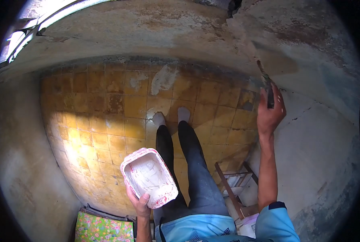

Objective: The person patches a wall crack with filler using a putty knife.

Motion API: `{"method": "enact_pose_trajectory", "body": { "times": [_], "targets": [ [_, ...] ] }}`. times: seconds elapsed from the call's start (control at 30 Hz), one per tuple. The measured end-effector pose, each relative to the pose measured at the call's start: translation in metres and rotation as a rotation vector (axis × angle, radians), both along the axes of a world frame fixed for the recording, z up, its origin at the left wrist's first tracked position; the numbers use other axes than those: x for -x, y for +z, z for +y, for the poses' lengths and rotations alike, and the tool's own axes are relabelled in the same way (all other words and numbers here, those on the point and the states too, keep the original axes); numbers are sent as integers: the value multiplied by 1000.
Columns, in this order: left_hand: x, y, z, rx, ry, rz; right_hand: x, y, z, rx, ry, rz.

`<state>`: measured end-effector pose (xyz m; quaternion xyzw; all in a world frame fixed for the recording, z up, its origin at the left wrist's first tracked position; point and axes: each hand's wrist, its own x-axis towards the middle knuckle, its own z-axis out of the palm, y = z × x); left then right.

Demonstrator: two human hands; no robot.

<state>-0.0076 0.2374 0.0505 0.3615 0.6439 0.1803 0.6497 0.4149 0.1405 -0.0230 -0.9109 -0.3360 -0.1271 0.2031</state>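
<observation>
My left hand (139,203) grips the near edge of a white, paint-smeared plastic tub (149,176) held at waist height; the tub holds white paste or paint. My right hand (270,113) is raised and closed around the handle of a dark, narrow tool (265,82), a brush or scraper, whose tip touches the stained wall (309,60) on the right. Below me are my legs in dark trousers (190,161) and my feet on a yellow tiled floor (107,121).
Rough, stained walls curve around a narrow tiled space. A window (30,28) lets in light at the upper left. A wooden frame or ladder (232,185) stands by my right leg. A floral cloth (103,228) lies at the bottom left.
</observation>
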Motion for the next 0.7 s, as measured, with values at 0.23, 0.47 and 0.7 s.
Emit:
{"method": "enact_pose_trajectory", "body": {
  "times": [0.23, 0.47, 0.7],
  "targets": [
    [6, -3, 0, 6, -27, 0, 8, -9, -4, 100, 53, 132],
    [8, -2, -3, 11, -6, 34, -25, -10, 6, 87, 32, 122],
    [11, -4, -3, 14, -13, 14, -14, 14, -4, 82, -50, 72]
  ]
}}
